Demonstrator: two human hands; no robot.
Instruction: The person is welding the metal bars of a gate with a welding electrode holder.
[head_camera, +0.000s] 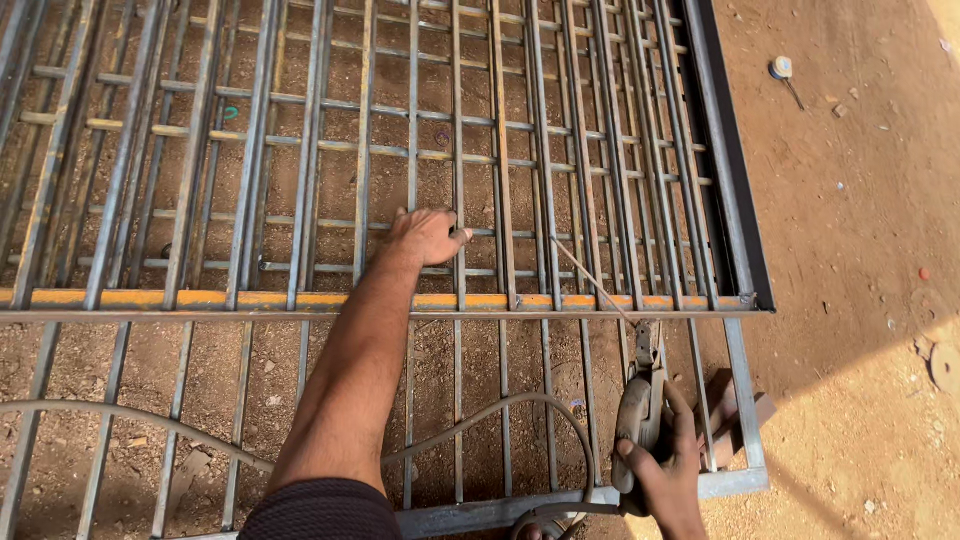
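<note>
— What is the right hand (668, 470) holding?

— It is gripping a welding holder (640, 400) by its grey handle, fingers (683, 420) wrapped fully round it. The holder is sitting low at the right of the view, just above the near rail of the metal grille (300, 150). A thin welding rod (590, 280) is sticking out of its clamp, slanting up and to the left across the bars.

— Where is the rod's tip pointing?

— It is reaching over the orange-tinted crossbar (200, 299) and ending among the upright bars just beyond it. Whether it is touching a bar, I cannot tell.

— And the left hand (425, 237)?

— It is stretching forward with the arm almost straight, resting palm down on the grille past the crossbar. The fingers are curling loosely over a thin horizontal bar, the thumb pointing right; they are lying on it rather than closing around anything loose.

— What is running from the holder?

— A grey cable (480, 420) is looping from the bottom of the handle, arching up under the bars, then trailing left across the dirt.

— What is around all that?

— The grille is lying flat on reddish ground (860, 220), filling most of the view. A brick (725, 415) is propping its near right corner. Well apart, at the upper right, a small tape measure (781, 68) is lying on the dirt.
</note>
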